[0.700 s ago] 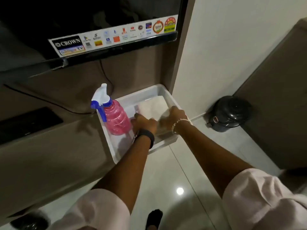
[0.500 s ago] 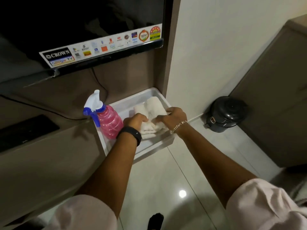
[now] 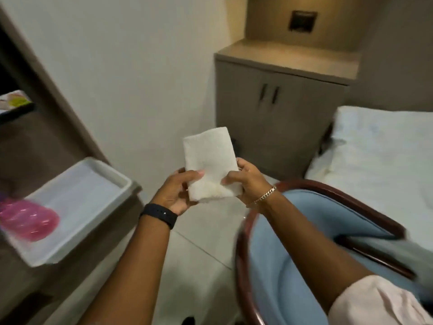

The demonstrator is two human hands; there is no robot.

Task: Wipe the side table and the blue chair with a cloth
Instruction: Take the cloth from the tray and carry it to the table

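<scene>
Two bare forearms reach forward from pale pink sleeves, the right one passing over the blue chair [image 3: 293,249]. The chair sits nearest, below and right of the cloth, its light blue padding edged by a dark red-brown wooden frame that curves round the back and arm.

The left hand [image 3: 176,193], with a black band [image 3: 158,215] on the wrist, is turned palm inward, thumb laid across the lower left corner of the cloth [image 3: 211,163]; its grip is closed on that corner. The right hand [image 3: 248,180], wearing a gold chain bracelet [image 3: 265,195], pinches the lower right edge with thumb in front and fingers behind, so this grip is also closed on the cloth. The cloth is held up in the air between the two hands, above the tiled floor [image 3: 201,249]. It is off-white, folded into a thick upright rectangle with a soft towel texture, the upper part standing free above the hands.

Left of the cloth, a white tray [image 3: 93,191] rests on a brown counter [image 3: 70,285], with a blurred pink bottle [image 3: 28,220] lying at its near left end. Beyond the cloth stands the side table [image 3: 285,66], a grey-brown cabinet with two doors and dark handles. Right of the cloth and beyond the chair lies a bed [image 3: 379,156] with white linen.
</scene>
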